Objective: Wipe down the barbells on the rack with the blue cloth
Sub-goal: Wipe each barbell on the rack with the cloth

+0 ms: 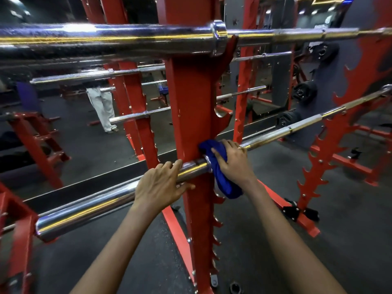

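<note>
While the right-hand grip (232, 164) is clenched over the bunched blue cloth (224, 185) of soft fabric, it presses that cloth onto the lower barbell (89, 206), a long polished chrome steel bar. This happens in the centre of the frame, where the bar crosses the tall red painted steel upright (191, 107) of the rack. The left-hand grip (160, 183) sits just beside it toward the lower left. Its fingers lie over the top of the thick sleeve with the thumb below, grasping the bar as if to steady it. The upright stands between the two grips.

What matters is the bar's long axis. It runs on a diagonal from the lower left of the frame, where the sleeve end shows, up to the right edge. There the thinner shaft reaches a second red steel upright with jagged hooks (322, 149).

The blue cloth lies at the collar. Nearly all of the shaft is therefore up and to the right of it, on the side of the right-hand grip. The sleeve is down and to the left, under the left-hand grip. I judge that a wiping stroke has to follow that diagonal. The shaft side looks free, while the sleeve side is blocked by the left-hand grip.

An upper chrome barbell (106, 39) lies across the top of the frame with no cloth on it.
</note>
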`<control>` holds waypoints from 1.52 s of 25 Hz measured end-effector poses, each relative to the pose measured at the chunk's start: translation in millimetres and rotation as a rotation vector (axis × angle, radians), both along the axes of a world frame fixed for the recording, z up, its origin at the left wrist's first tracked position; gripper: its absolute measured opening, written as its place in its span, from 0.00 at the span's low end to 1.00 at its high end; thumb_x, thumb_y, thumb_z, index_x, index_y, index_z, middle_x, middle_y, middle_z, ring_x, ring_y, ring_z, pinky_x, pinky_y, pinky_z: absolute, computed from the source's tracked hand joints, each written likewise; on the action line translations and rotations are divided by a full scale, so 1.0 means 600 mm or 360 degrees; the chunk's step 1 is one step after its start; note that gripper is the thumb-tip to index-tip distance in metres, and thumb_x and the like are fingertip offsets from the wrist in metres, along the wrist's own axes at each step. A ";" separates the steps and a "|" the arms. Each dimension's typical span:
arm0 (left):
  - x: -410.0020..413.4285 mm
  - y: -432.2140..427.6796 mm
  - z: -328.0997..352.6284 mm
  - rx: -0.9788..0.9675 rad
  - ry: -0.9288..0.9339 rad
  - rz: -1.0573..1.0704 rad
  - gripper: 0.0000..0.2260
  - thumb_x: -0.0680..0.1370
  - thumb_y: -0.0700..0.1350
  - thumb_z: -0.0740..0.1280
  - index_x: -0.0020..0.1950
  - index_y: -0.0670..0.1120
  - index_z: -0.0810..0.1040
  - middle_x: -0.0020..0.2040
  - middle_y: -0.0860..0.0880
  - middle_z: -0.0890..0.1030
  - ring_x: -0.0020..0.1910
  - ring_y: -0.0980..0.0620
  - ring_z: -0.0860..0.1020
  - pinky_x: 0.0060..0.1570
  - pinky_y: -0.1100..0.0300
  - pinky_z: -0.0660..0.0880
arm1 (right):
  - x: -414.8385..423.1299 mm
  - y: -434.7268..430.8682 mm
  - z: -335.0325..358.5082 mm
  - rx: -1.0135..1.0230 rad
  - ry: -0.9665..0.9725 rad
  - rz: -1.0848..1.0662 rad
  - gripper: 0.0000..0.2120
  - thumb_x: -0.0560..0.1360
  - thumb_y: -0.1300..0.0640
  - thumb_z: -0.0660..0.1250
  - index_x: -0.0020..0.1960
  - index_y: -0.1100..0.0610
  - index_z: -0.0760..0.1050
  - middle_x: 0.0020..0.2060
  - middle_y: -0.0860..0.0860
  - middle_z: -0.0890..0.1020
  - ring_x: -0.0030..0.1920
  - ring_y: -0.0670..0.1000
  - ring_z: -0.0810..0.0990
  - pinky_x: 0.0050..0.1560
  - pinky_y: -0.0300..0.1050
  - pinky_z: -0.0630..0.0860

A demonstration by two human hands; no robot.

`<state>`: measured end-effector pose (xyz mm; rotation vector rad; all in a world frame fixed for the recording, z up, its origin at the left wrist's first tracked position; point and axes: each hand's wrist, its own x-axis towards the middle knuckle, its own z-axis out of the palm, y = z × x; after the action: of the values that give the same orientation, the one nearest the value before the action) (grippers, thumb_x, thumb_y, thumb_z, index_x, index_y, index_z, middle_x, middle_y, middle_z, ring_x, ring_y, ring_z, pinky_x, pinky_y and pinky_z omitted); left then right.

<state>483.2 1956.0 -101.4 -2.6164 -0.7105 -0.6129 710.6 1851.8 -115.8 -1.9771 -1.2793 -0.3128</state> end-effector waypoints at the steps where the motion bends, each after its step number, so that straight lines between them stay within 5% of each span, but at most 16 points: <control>1: 0.001 -0.002 0.002 -0.0010 0.0003 0.0004 0.33 0.75 0.73 0.58 0.67 0.49 0.76 0.42 0.51 0.79 0.39 0.49 0.81 0.31 0.58 0.65 | 0.016 -0.001 0.003 -0.0012 -0.0003 0.0040 0.26 0.81 0.39 0.56 0.65 0.58 0.76 0.58 0.54 0.82 0.61 0.58 0.78 0.64 0.56 0.67; 5: 0.003 -0.008 0.010 -0.0056 0.0025 -0.0004 0.27 0.76 0.70 0.61 0.63 0.51 0.74 0.43 0.51 0.78 0.42 0.48 0.81 0.33 0.57 0.66 | 0.062 -0.002 0.011 -0.0071 0.0010 0.0010 0.25 0.80 0.37 0.55 0.61 0.55 0.77 0.53 0.51 0.82 0.57 0.56 0.79 0.62 0.59 0.70; 10: 0.005 -0.007 0.009 -0.0069 -0.0005 -0.0023 0.25 0.74 0.70 0.64 0.58 0.50 0.75 0.39 0.51 0.78 0.38 0.47 0.81 0.31 0.56 0.63 | 0.118 -0.007 0.016 -0.0110 0.0017 -0.0464 0.23 0.81 0.39 0.54 0.61 0.56 0.74 0.55 0.56 0.80 0.57 0.61 0.79 0.62 0.58 0.69; 16: 0.008 -0.008 0.005 -0.0045 -0.0002 0.0044 0.27 0.74 0.70 0.62 0.58 0.48 0.75 0.41 0.51 0.78 0.37 0.48 0.80 0.30 0.56 0.64 | 0.065 -0.029 -0.042 0.0203 0.0017 0.0246 0.18 0.81 0.51 0.65 0.67 0.53 0.65 0.65 0.51 0.69 0.64 0.49 0.69 0.68 0.52 0.66; 21: 0.010 -0.007 0.015 -0.0083 0.0018 0.0066 0.27 0.73 0.72 0.59 0.57 0.51 0.73 0.39 0.53 0.77 0.37 0.48 0.81 0.29 0.57 0.65 | 0.174 -0.017 -0.045 0.0540 -0.0094 -0.0136 0.13 0.80 0.53 0.64 0.63 0.55 0.76 0.57 0.53 0.80 0.59 0.56 0.79 0.66 0.58 0.72; 24: 0.010 -0.007 0.017 -0.0097 -0.0011 0.0081 0.27 0.73 0.73 0.61 0.58 0.54 0.74 0.38 0.54 0.78 0.37 0.48 0.81 0.28 0.58 0.66 | 0.145 0.005 -0.053 0.0628 -0.0024 -0.0243 0.14 0.81 0.47 0.63 0.62 0.52 0.79 0.58 0.50 0.81 0.67 0.57 0.76 0.70 0.62 0.68; 27: 0.015 -0.007 0.016 -0.0105 -0.0016 0.0198 0.29 0.71 0.78 0.58 0.60 0.58 0.73 0.41 0.55 0.80 0.40 0.49 0.83 0.29 0.57 0.70 | 0.097 0.008 -0.074 0.0549 -0.0267 0.0126 0.18 0.81 0.43 0.64 0.66 0.51 0.78 0.63 0.49 0.80 0.73 0.55 0.72 0.74 0.56 0.62; 30: 0.017 -0.004 0.014 -0.0144 -0.0019 0.0255 0.32 0.69 0.81 0.56 0.62 0.61 0.72 0.45 0.57 0.82 0.43 0.51 0.83 0.31 0.56 0.74 | 0.165 0.000 -0.062 0.0579 -0.0492 0.0341 0.18 0.81 0.45 0.66 0.66 0.53 0.80 0.60 0.50 0.82 0.65 0.55 0.79 0.68 0.61 0.71; 34: 0.014 -0.021 -0.002 0.0025 -0.0089 0.0254 0.34 0.72 0.76 0.60 0.70 0.57 0.76 0.56 0.55 0.82 0.44 0.50 0.84 0.33 0.57 0.75 | 0.254 -0.008 -0.049 0.0793 -0.0160 0.0134 0.13 0.81 0.47 0.66 0.57 0.54 0.83 0.49 0.51 0.85 0.51 0.56 0.83 0.56 0.60 0.77; 38: 0.022 -0.025 -0.011 0.0008 -0.0136 0.0302 0.33 0.74 0.74 0.59 0.65 0.52 0.77 0.52 0.51 0.83 0.44 0.46 0.82 0.40 0.49 0.77 | 0.159 0.027 -0.067 0.0839 -0.0043 -0.0219 0.13 0.79 0.45 0.66 0.56 0.51 0.83 0.53 0.49 0.85 0.63 0.55 0.80 0.68 0.63 0.70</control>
<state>496.1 1941.1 -107.8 -2.4921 -0.9688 -0.6706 806.1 1867.9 -155.9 -1.6084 -0.9526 -0.6720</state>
